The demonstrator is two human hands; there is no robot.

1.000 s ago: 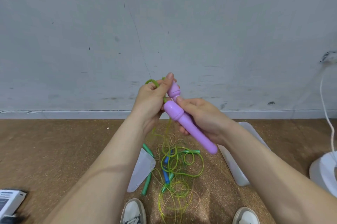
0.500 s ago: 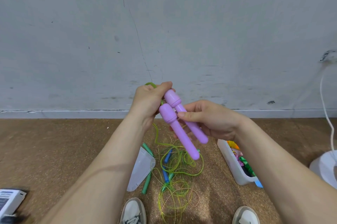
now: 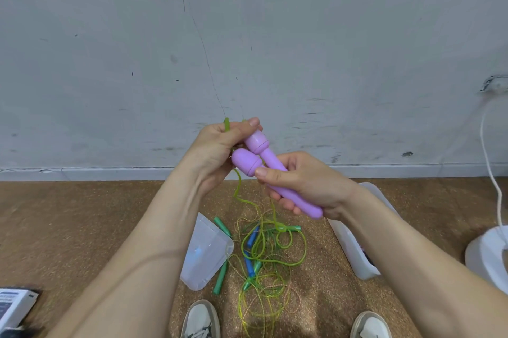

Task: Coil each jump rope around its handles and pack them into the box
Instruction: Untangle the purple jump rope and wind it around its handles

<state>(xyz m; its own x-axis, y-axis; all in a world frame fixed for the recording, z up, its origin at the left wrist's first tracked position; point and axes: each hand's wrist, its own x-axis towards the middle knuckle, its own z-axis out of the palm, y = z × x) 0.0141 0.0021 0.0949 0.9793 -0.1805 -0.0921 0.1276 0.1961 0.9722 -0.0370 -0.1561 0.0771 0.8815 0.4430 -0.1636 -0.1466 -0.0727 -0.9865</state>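
My right hand [image 3: 308,186] grips two purple jump-rope handles [image 3: 270,161] side by side, their rounded tops pointing up and left. My left hand [image 3: 217,148] pinches the green rope [image 3: 227,124] by those tops, with a loop showing above its fingers. From there the rope hangs down to a loose tangle [image 3: 272,249] on the floor. Blue handles [image 3: 250,263] and green handles [image 3: 221,278] of other ropes lie in that tangle. The clear plastic box [image 3: 354,252] stands on the floor at the right, partly hidden by my right forearm.
A clear lid [image 3: 204,252] lies left of the tangle. My two shoes [image 3: 202,319] are at the bottom edge. A white round object [image 3: 486,258] with a white cable [image 3: 492,172] stands at the right. A printed carton [image 3: 13,304] lies at the lower left. A grey wall is close ahead.
My right hand has shifted its grip on the purple handles and dropped slightly, covering the box's contents again. My left hand stays at the handle tops with the green rope.
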